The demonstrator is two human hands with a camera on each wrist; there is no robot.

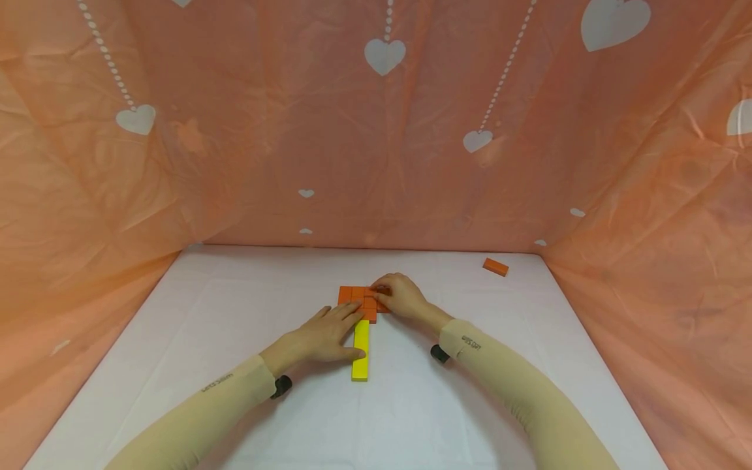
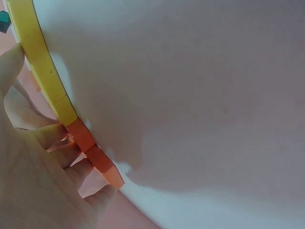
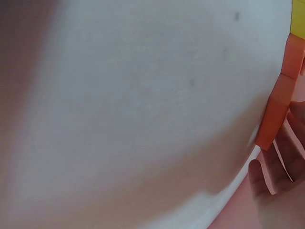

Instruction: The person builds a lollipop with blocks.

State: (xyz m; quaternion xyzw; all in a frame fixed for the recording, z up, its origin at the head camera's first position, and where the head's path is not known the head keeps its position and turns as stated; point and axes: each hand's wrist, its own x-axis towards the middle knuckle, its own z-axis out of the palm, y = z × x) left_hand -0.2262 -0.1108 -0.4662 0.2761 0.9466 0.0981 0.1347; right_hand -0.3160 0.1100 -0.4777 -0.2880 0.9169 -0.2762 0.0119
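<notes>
Flat orange blocks (image 1: pixel 346 294) lie edge to edge on the white-covered table, forming a patch. From its near side a yellow strip (image 1: pixel 360 370) runs toward me; a seam crosses it in the left wrist view. My left hand (image 1: pixel 320 336) is spread, fingertips on the orange patch and thumb on the yellow strip. At the patch's right side my right hand (image 1: pixel 407 299) pinches an orange block (image 1: pixel 384 309) between thumb and fingers. In the right wrist view that block (image 3: pixel 276 112) meets its orange neighbour, and the fingers lie along its far side.
One loose orange block (image 1: pixel 496 267) lies near the table's back right corner. Pink cloth (image 1: pixel 376 163) with white hearts hangs behind and on both sides of the white tabletop (image 1: pixel 282 274). A dark wrist camera (image 1: pixel 439 354) sits under the right cuff.
</notes>
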